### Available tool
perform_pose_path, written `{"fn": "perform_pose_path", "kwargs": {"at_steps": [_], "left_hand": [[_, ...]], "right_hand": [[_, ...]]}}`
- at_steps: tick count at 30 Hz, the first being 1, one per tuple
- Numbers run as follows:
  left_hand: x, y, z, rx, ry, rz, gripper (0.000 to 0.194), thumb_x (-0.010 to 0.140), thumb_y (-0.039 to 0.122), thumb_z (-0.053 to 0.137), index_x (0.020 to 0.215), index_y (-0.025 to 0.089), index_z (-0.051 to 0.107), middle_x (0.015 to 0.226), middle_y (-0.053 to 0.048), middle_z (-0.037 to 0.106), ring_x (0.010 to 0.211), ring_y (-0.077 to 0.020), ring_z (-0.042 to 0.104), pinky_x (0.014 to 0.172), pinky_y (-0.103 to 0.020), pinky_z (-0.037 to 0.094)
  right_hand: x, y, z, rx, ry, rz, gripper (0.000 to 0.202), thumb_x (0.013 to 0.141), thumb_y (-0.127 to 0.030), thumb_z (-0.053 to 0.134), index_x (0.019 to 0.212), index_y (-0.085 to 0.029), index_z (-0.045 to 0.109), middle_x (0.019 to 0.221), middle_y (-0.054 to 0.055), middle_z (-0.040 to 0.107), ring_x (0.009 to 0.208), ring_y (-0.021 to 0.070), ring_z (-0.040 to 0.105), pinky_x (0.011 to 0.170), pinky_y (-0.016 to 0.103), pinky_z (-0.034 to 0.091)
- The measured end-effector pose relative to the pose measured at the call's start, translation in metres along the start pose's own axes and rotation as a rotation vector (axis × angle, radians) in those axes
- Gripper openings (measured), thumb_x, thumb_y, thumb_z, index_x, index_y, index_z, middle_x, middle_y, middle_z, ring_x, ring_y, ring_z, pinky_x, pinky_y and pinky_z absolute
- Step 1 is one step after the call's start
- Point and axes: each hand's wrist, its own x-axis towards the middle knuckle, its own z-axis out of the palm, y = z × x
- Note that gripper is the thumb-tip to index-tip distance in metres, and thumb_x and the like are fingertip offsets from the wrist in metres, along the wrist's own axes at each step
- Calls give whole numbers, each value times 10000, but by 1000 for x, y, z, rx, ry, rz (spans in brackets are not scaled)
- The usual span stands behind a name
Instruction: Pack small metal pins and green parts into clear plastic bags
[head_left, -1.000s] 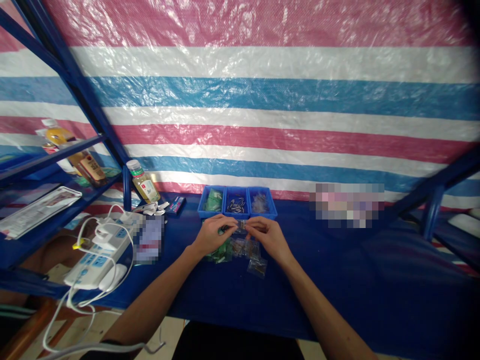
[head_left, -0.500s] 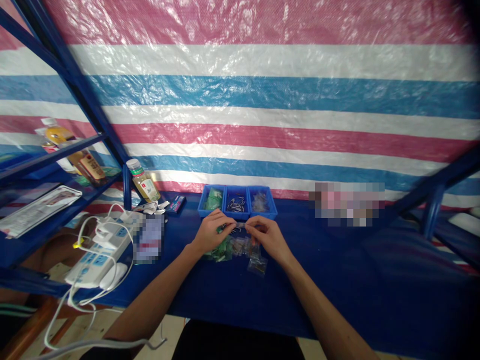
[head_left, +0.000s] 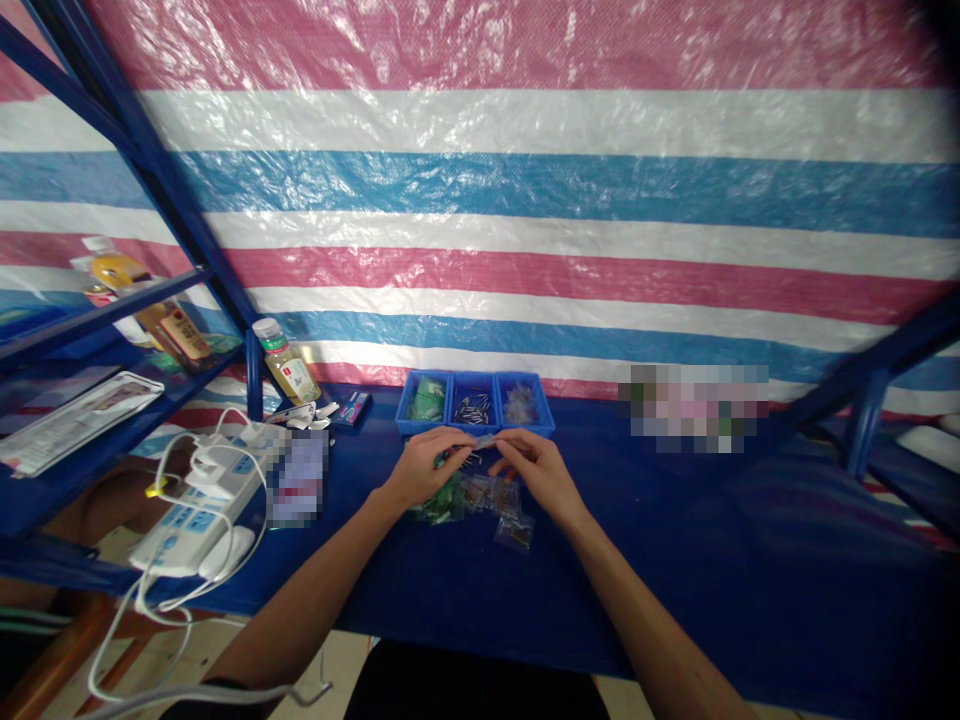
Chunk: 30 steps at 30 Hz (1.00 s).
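Observation:
Between my left hand point(head_left: 427, 468) and my right hand point(head_left: 541, 472) is a small clear plastic bag point(head_left: 484, 441), pinched at its two ends by thumbs and fingertips. Dark slim metal pieces point(head_left: 472, 459) show just below it, partly hidden by my left fingers. Green plastic packets point(head_left: 448, 502) lie beneath my left hand. Small clear bags with brownish contents point(head_left: 514, 532) lie near my right hand. Right behind my hands stand three joined blue bins point(head_left: 474, 433): green packets on the left, loose metal pins point(head_left: 472, 408) in the middle, clear bags point(head_left: 520, 406) on the right.
On the left of the blue table point(head_left: 675, 560) are a white power strip point(head_left: 187, 520) with tangled cables, a drink bottle point(head_left: 289, 368) and a small dark box point(head_left: 352, 408). Blue frame posts point(head_left: 859, 425) stand at both sides. Striped sheeting point(head_left: 555, 270) hangs behind.
My right fingers have shifted slightly up and to the right, and more of the clear bag shows between my hands. My left hand stays almost in place.

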Motion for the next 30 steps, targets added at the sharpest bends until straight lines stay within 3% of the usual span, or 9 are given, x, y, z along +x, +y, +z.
{"fn": "perform_pose_path", "kwargs": {"at_steps": [4,11,17,23,27,30], "left_hand": [[-1,-3,2,6,12,14,195,981,195,570,1110,180,714,1075,-94,744,1034,-205,691,953,-370,553],[0,-6,4,24,71,68,148,968,207,604,1052,185,724,1012,-88,751,991,-203,698,918,-371,570],[3,-4,2,49,52,106,109,964,209,619,1002,183,718,934,-79,743,953,-213,662,889,-393,544],[3,-1,-1,91,52,60,107,957,238,637,996,186,722,929,-80,701,917,-200,628,880,-376,515],[3,1,-1,88,56,42,106,957,252,637,975,181,714,962,-88,694,949,-205,630,910,-379,506],[2,1,0,58,38,23,109,965,248,624,937,173,700,897,-71,703,886,-189,635,846,-340,520]], "right_hand": [[0,1,-1,-19,-2,-7,357,917,-536,632,1010,-196,684,1033,90,734,713,224,750,544,278,534],[1,5,-2,-25,-21,-2,277,885,-457,694,981,-198,687,904,65,742,712,226,744,549,271,516],[1,7,-2,-26,-31,11,238,894,-411,676,997,-197,685,939,71,754,720,221,744,548,268,502],[0,5,-1,-29,-15,11,253,833,-394,742,984,-199,685,915,62,759,696,218,734,534,268,472],[0,0,-1,-121,-4,-6,267,836,-461,735,896,-202,705,752,28,720,590,191,665,520,285,456],[0,1,-3,-199,4,-6,285,859,-497,702,861,-212,703,604,-1,650,525,181,599,511,291,442]]}}
